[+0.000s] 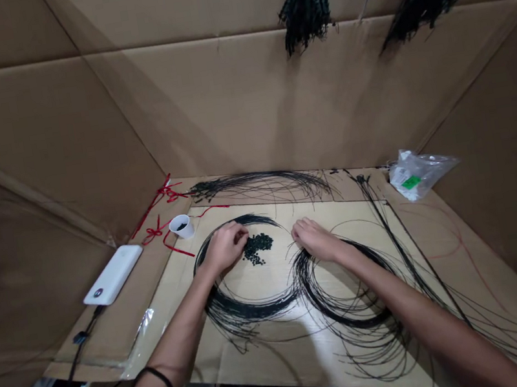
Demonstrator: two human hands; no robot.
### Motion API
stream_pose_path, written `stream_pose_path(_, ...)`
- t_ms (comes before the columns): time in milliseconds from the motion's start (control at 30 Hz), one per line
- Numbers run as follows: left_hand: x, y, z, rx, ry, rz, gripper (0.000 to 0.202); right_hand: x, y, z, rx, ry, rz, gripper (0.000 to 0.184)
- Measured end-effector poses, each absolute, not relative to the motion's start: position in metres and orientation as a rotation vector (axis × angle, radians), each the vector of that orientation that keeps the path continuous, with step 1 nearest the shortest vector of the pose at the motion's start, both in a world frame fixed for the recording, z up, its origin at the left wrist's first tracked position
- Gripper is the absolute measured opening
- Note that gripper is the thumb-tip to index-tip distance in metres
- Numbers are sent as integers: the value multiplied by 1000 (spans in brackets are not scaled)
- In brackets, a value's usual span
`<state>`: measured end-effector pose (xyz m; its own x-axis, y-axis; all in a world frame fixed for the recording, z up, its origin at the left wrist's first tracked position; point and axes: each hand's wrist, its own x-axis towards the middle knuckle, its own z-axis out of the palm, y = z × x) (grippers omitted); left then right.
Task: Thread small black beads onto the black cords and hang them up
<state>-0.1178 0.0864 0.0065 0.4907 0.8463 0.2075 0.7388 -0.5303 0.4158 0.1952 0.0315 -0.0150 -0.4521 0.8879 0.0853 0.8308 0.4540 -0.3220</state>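
Note:
My left hand (228,245) is closed in a pinch at the left edge of a small pile of dark beads (258,246); what its fingertips hold is too small to make out. Around the pile curves a wide coil of thin black cords (257,308), partly under my left wrist. My right hand (313,237) is pinched at the top of a second coil of black cords (337,315). A thin black cord runs to its fingertips. Loose cord ends spread from the lower side of both coils.
A white cup (182,227) with dark bits stands behind my left hand, near red ribbons (151,232). At left lies a white power bank (113,275) with a cable. Bundled cords (261,180) lie along the back; a plastic bag (415,175) sits right. Cardboard walls (225,107) surround the board.

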Motion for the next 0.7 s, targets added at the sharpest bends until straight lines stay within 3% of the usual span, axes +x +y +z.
stream_pose_path(233, -131, 74, -1, 2456, 1448, 652, 20, 196, 20, -7, -1369, -2435, 339, 11)
stream_pose_path(533, -121, 120, 0, 2545, 1550, 457, 20, 187, 30, -15, -1387, -2533, 226, 18)
stream_pose_path(700, -128, 119, 3, 2511, 1582, 542, 17, 193, 24, -3, -1364, -2235, 329, 18)
